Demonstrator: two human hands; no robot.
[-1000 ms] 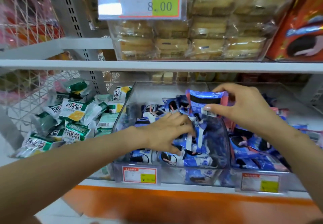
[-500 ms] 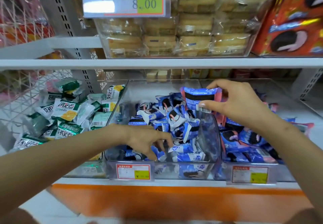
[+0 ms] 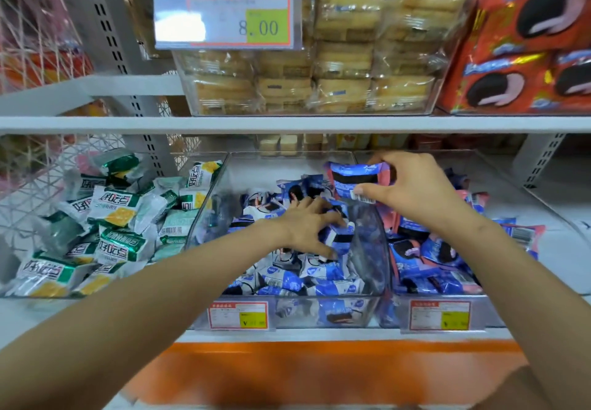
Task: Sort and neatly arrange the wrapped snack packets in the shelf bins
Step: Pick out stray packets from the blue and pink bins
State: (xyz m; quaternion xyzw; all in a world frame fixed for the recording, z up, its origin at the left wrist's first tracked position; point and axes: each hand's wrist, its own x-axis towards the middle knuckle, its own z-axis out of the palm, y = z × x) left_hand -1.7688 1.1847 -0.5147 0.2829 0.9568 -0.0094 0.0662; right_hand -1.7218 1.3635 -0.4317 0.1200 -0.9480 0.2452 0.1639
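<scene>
Sorting is under way. Our right hand (image 3: 412,192) pinches a pink packet (image 3: 355,176) upright, just above the wall (image 3: 367,234) between the middle bin (image 3: 287,154) and the right bin (image 3: 486,312). Our left hand (image 3: 307,227) is down in the middle bin's pile (image 3: 287,278), fingers and thumb curled round a white packet (image 3: 335,238). We judge the pink one a stray, since its likes lie in the right bin. Next move, we reckon: carry it right over the wall and lay it flat among its fellows.

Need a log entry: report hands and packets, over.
Right hand pinches blue-and-pink wrapped packets above clear divider. Left hand grips blue-and-white wrapped packet in middle clear plastic bin. Nothing blocking.
</scene>
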